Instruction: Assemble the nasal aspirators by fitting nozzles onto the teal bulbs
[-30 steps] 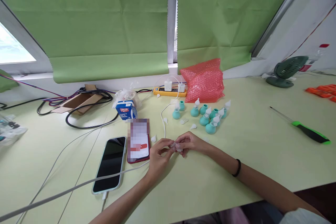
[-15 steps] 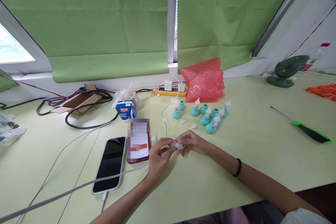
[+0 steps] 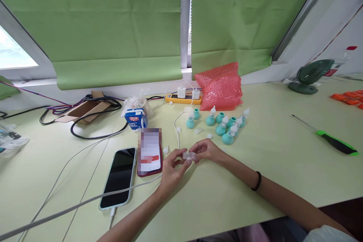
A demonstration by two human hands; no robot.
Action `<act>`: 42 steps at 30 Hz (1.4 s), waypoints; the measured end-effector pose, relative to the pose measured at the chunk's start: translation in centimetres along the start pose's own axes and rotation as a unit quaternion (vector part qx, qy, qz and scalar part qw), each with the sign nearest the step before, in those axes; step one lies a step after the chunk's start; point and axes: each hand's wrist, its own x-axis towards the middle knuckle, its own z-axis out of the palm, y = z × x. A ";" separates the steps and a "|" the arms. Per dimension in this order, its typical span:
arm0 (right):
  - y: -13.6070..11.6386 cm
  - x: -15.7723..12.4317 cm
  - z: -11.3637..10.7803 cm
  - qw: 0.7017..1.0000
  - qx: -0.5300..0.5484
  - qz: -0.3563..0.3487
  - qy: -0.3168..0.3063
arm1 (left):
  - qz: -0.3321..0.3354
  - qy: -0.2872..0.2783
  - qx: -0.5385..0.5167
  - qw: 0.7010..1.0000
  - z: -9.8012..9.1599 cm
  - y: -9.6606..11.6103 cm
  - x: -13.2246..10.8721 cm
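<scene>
Between my two hands is a small clear plastic piece (image 3: 189,156), held above the near part of the table. My left hand (image 3: 173,168) pinches its left end, and my right hand (image 3: 208,150) grips its right end with closed fingertips. Just beyond lie a clear connector (image 3: 199,131) and loose white nozzle tips, one (image 3: 210,136) near my right hand and another (image 3: 166,150) beside my left. Several teal squeeze bulbs (image 3: 227,138) stand further back; some carry white tips, while others, like this bulb (image 3: 220,118), have an open neck.
Left of my hands lie a red-cased phone (image 3: 149,155) and a black-screened phone (image 3: 118,176) with a cable across it. Behind are a blue milk carton (image 3: 136,119), yellow power strip (image 3: 181,100) and red bubble-wrap bag (image 3: 221,89). A screwdriver (image 3: 334,141) and green fan (image 3: 310,77) are at right.
The clear piece has turned slightly between my fingers and shifted a little left. My right-hand fingers have regripped around its end. The things on the table look nearly the same.
</scene>
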 end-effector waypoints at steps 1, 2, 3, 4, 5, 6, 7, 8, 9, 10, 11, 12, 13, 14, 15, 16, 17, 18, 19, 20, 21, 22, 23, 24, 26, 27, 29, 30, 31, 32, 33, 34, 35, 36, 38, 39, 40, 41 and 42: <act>0.0 0.0 0.0 1.000 -0.005 0.002 0.005 | 0.004 -0.006 -0.002 1.000 0.0 0.0 0.1; -0.1 0.0 -0.1 1.000 -0.010 0.005 0.010 | 0.006 -0.013 -0.005 1.000 -0.1 0.0 0.1; -0.1 0.0 -0.1 1.000 -0.014 0.007 0.015 | 0.006 -0.020 -0.009 1.000 -0.1 0.0 0.2; -0.1 0.0 -0.1 1.000 -0.018 0.009 0.018 | 0.005 -0.026 -0.014 1.000 -0.1 0.0 0.2; -0.2 0.0 -0.2 1.000 -0.021 0.010 0.018 | 0.003 -0.028 -0.019 0.999 -0.1 0.1 0.3; -0.2 0.0 -0.2 1.000 -0.023 0.010 0.017 | 0.002 -0.028 -0.022 0.999 -0.1 0.1 0.3; -0.2 0.0 -0.3 1.000 -0.024 0.012 0.015 | 0.002 -0.025 -0.023 0.999 -0.1 0.1 0.3; -0.1 0.0 -0.3 1.000 -0.023 0.013 0.012 | 0.003 -0.021 -0.018 1.000 -0.1 0.1 0.3; -0.1 0.0 -0.3 1.000 -0.021 0.015 0.008 | 0.006 -0.016 -0.009 1.000 -0.1 0.1 0.3; -0.1 0.0 -0.3 1.000 -0.018 0.016 0.004 | 0.012 -0.012 0.004 1.000 -0.1 0.1 0.3; -0.1 0.0 -0.3 1.000 -0.016 0.018 0.001 | 0.019 -0.008 0.018 1.000 -0.1 0.2 0.2; -0.1 0.0 -0.3 1.000 -0.013 0.020 -0.001 | 0.025 -0.006 0.031 0.999 -0.1 0.2 0.1; -0.2 0.0 -0.2 1.000 -0.011 0.022 -0.003 | 0.029 -0.003 0.041 0.999 0.0 0.2 0.1; -0.2 -0.1 -0.2 1.000 -0.010 0.024 -0.005 | 0.031 -0.002 0.047 0.998 0.0 0.2 0.0; -0.2 -0.1 -0.2 1.000 -0.009 0.025 -0.006 | 0.031 -0.002 0.049 0.998 0.0 0.2 0.0; -0.3 -0.1 -0.2 1.000 -0.010 0.024 -0.008 | 0.030 -0.003 0.051 0.998 0.0 0.3 0.0; -0.3 -0.1 -0.2 1.000 -0.011 0.023 -0.011 | 0.030 -0.005 0.052 0.998 0.0 0.3 0.0; -0.2 -0.1 -0.2 1.000 -0.013 0.022 -0.014 | 0.031 -0.008 0.055 0.998 0.0 0.3 0.0; -0.2 -0.1 -0.3 1.000 -0.015 0.020 -0.017 | 0.032 -0.010 0.057 0.998 0.0 0.3 0.0; -0.1 0.0 -0.3 0.999 -0.017 0.019 -0.019 | 0.032 -0.011 0.060 0.998 0.0 0.3 0.0; -0.1 0.0 -0.4 0.999 -0.020 0.020 -0.020 | 0.032 -0.011 0.062 0.997 0.0 0.3 0.0; 0.0 0.0 -0.4 0.999 -0.024 0.020 -0.021 | 0.033 -0.011 0.065 0.997 0.0 0.4 0.0; 0.0 0.0 -0.4 0.999 -0.027 0.020 -0.021 | 0.034 -0.011 0.067 0.997 0.0 0.4 0.0; 0.0 0.0 -0.4 0.999 -0.033 0.019 -0.022 | 0.036 -0.011 0.071 0.997 0.0 0.4 0.0; -0.1 0.0 -0.4 0.998 -0.049 0.011 -0.026 | 0.042 -0.012 0.078 0.996 0.0 0.4 0.0; -0.3 -0.1 -0.3 0.998 -0.061 0.004 -0.032 | 0.045 -0.010 0.080 0.996 0.0 0.3 -0.1; -0.9 -0.3 -0.3 0.994 -0.098 -0.017 -0.041 | 0.044 -0.008 0.081 0.996 0.0 0.3 -0.1; -1.3 -0.5 -0.2 0.991 -0.123 -0.032 -0.041 | 0.041 -0.006 0.081 0.996 0.0 0.2 -0.1; -1.7 -0.7 -0.2 0.987 -0.151 -0.048 -0.036 | 0.037 -0.004 0.081 0.996 0.0 0.2 -0.1; -2.3 -0.9 -0.2 0.981 -0.179 -0.067 -0.026 | 0.033 -0.001 0.080 0.996 0.0 0.1 -0.1; -2.9 -1.2 -0.3 0.975 -0.205 -0.087 -0.007 | 0.030 0.002 0.080 0.996 0.0 0.1 -0.1; -3.6 -1.5 -0.4 0.968 -0.227 -0.109 0.017 | 0.031 0.004 0.079 0.996 0.0 0.0 -0.1; -4.4 -1.8 -0.5 0.959 -0.246 -0.133 0.046 | 0.035 0.006 0.081 0.996 0.0 0.0 -0.1; -5.2 -2.2 -0.7 0.948 -0.261 -0.161 0.079 | 0.042 0.007 0.085 0.996 0.0 0.0 -0.1; -7.0 -2.9 -1.2 0.917 -0.297 -0.222 0.144 | 0.055 0.003 0.099 0.994 0.0 0.0 -0.1; -7.8 -3.2 -1.6 0.896 -0.318 -0.254 0.179 | 0.058 -0.001 0.106 0.993 0.0 0.0 -0.1; -8.7 -3.4 -2.2 0.869 -0.345 -0.284 0.214 | 0.057 -0.005 0.112 0.992 0.1 0.0 -0.1; -9.5 -3.5 -2.9 0.838 -0.375 -0.309 0.249 | 0.054 -0.009 0.116 0.992 0.1 -0.1 0.0; -10.2 -3.5 -3.7 0.805 -0.409 -0.328 0.278 | 0.049 -0.011 0.119 0.992 0.1 -0.2 0.0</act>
